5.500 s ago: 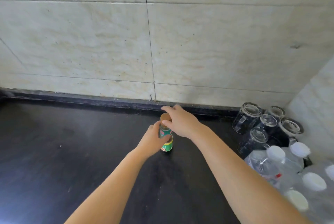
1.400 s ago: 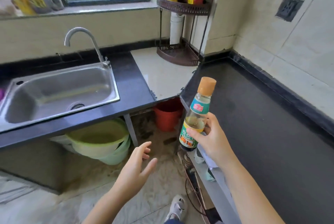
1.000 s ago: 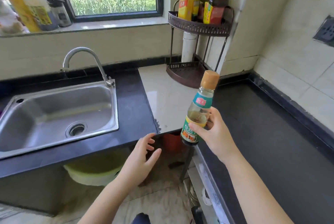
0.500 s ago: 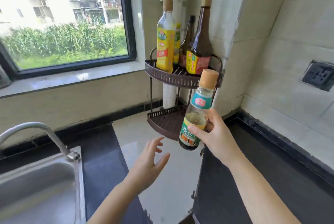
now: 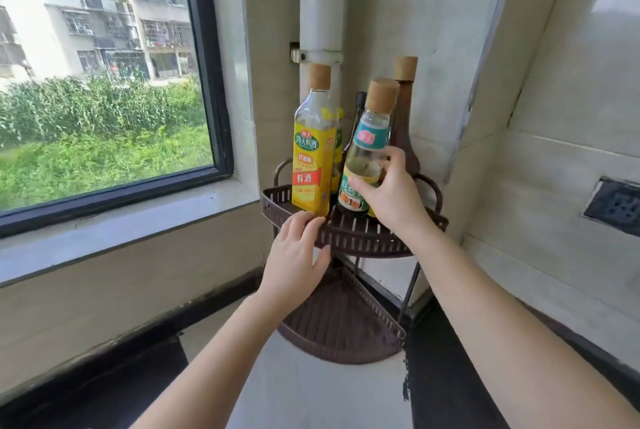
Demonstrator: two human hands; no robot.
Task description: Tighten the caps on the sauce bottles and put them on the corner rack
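Placement stage of the task: the right hand [image 5: 391, 193] grips the small green-labelled sauce bottle [image 5: 363, 165], fingers and thumb curled round its lower body, cap on and the bottle leaning slightly, its base at or just above the floor of the corner rack's upper shelf [image 5: 349, 238], contact not discernible; the left hand [image 5: 294, 258] is open, its straight fingers resting on the front rim of that shelf; judged from this, the cap is done and only setting down and release remain for this bottle; the yellow-labelled bottle [image 5: 311, 154] stands just beside on the left, a tall brown bottle [image 5: 403, 116] and a dark narrow one [image 5: 358, 109] close behind, so free room is tight; the lower shelf [image 5: 341, 324] holds nothing visible; the pale counter [image 5: 311, 390] lies below
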